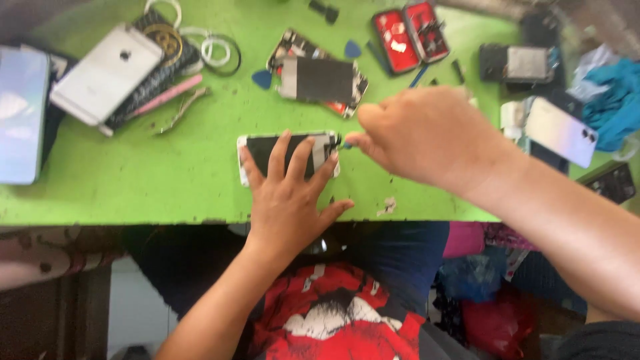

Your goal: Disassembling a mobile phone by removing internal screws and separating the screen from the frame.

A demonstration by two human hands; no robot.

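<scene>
Head view, looking down on a green bench (133,180): the left hand (287,193) lies flat with fingers spread across an opened smartphone (267,150) at the near middle of the bench, pressing it down. The right hand (427,133) comes in from the right, fingers pinched together on a small blue-tipped tool (347,144) (too little of it shows to say what kind) whose tip meets the phone's right end. Just beyond, a second dismantled phone (320,80) lies with its dark panel up, two blue picks (263,79) beside it. Farther right sits an open red case (410,37). On the far left, a silver phone (107,72) rests face down on a dark patterned case, with pink tweezers (167,95) alongside and a pale tablet (23,113) at the edge. Another silver phone (560,131) lies at the right.
</scene>
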